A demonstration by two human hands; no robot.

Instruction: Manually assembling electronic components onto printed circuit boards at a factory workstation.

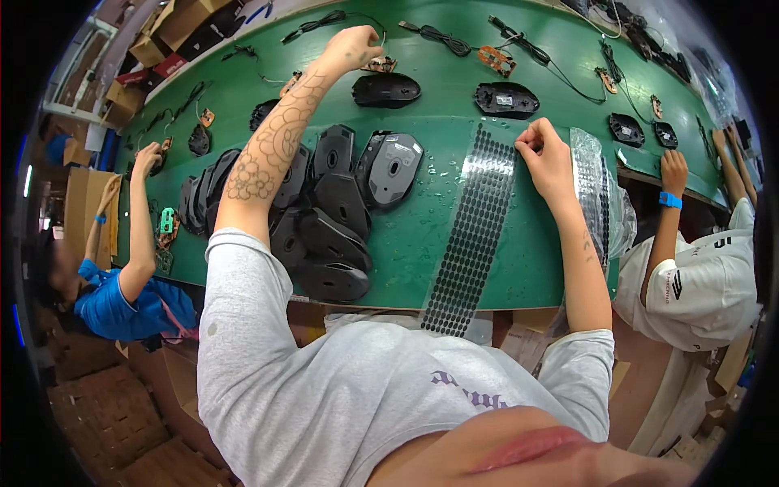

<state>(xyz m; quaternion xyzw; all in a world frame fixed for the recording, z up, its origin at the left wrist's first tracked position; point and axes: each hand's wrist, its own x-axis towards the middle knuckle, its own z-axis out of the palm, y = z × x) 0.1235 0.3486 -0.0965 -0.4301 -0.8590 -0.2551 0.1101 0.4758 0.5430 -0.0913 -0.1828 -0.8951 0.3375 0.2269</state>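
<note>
At 12 o'clock the left hand (357,47) curls over an orange circuit board (381,65) on the green desk (402,252); its grip cannot be told. At 2 o'clock the right hand (545,154), fingertips pinched together, meets a black-dotted sheet (471,227) stretching toward 7 o'clock.

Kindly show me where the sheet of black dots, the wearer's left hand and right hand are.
Sheet of black dots (472,229): head view, dotted middle.
Left hand (354,49): head view, back of the hand.
Right hand (547,158): head view, back of the hand.
</note>
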